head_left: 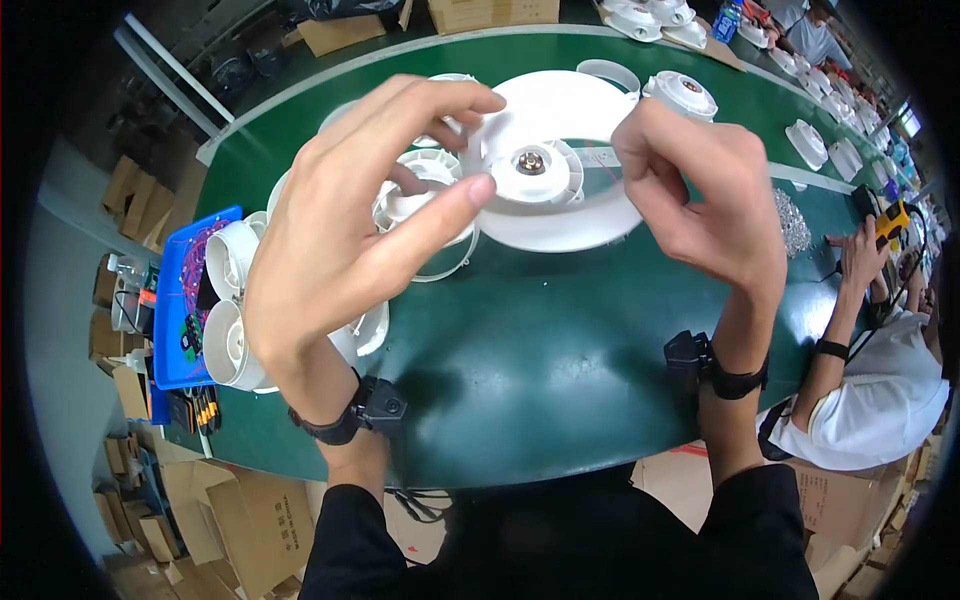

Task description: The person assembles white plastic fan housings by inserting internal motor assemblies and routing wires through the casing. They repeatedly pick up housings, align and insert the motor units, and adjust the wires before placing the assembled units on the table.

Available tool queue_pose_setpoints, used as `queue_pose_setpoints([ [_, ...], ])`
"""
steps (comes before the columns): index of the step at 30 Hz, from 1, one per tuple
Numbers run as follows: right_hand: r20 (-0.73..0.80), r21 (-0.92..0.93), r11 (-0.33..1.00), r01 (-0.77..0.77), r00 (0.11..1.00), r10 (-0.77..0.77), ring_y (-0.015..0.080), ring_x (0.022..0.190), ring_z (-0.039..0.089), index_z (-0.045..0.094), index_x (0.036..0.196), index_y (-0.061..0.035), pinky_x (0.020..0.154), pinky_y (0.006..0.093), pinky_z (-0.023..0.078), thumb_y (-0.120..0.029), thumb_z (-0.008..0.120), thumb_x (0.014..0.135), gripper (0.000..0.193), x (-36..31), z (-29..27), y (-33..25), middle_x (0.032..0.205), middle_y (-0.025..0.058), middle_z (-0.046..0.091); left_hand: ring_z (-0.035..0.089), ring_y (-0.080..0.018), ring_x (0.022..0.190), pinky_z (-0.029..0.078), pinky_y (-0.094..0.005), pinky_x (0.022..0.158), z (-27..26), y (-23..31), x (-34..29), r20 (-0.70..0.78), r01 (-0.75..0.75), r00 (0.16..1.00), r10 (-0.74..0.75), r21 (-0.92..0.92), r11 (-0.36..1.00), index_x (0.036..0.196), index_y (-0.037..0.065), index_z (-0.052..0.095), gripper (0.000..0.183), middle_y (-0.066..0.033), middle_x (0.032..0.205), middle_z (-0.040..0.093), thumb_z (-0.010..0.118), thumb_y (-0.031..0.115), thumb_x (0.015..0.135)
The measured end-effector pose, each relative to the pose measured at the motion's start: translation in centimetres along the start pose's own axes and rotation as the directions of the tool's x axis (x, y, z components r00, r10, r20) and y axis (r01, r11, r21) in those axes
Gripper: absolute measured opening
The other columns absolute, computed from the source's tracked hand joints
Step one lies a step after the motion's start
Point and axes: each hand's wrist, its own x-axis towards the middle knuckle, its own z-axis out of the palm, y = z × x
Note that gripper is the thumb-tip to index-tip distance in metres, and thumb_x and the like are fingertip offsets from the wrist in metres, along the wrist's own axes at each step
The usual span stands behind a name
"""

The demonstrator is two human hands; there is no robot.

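A wide white plastic ring (560, 105) is raised and tilted above the green table. My right hand (700, 185) has its fingers curled and pinched on the ring's right edge. At the ring's left side is my left hand (350, 200), thumb and fingers spread apart, the near edge blurred beside its fingertips. Through the ring's opening shows a round white motor housing (528, 183) with a metal shaft at its centre. Behind my left fingers sits another white ribbed part (432, 168), partly covered. Each wrist wears a black strap with a small device.
A blue tray (172, 370) with purple wires stands at the left, beside white cylindrical housings (228, 345). Small metal pieces (793, 222) are heaped at the right. A co-worker's hand (862, 255) is near a yellow tool (890, 224). More white housings (682, 93) sit farther back.
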Motion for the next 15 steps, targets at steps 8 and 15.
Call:
queue_pose_setpoints([
  [8, -0.134, 0.018, 0.983, 0.184, 0.974, -0.180, 0.0133, 0.053, 0.049, 0.061, 0.083, -0.0004, 0.051, 0.0248, 0.038, 0.013, 0.066, 0.066, 0.022, 1.8, -0.2, -2.9, 0.066, 0.0042, 0.054, 0.066, -0.0113, 0.086, 0.044, -0.0213, 0.056, -2.0, -0.1, -1.1, 0.006, 0.160, 0.987, -0.161, -0.097, 0.982, 0.138, 0.007, 0.054, 0.064, -0.0089, 0.113, 0.066, 0.073, 0.011, 0.077],
  [15, -0.393, 0.280, 0.952, 0.125, 0.920, -0.005, 0.0190, 0.091, 0.058, 0.055, 0.117, 0.0068, 0.083, 0.0322, 0.047, -0.011, 0.057, 0.094, 0.029, 3.7, 0.4, -2.1, 0.105, 0.0153, 0.061, 0.066, -0.0061, 0.074, 0.047, -0.0161, 0.054, -3.1, -1.0, -1.7, -0.271, -0.094, 0.960, 0.075, -0.061, 0.994, 0.133, 0.003, 0.057, 0.067, -0.0055, 0.105, 0.066, 0.074, -0.001, 0.069],
])
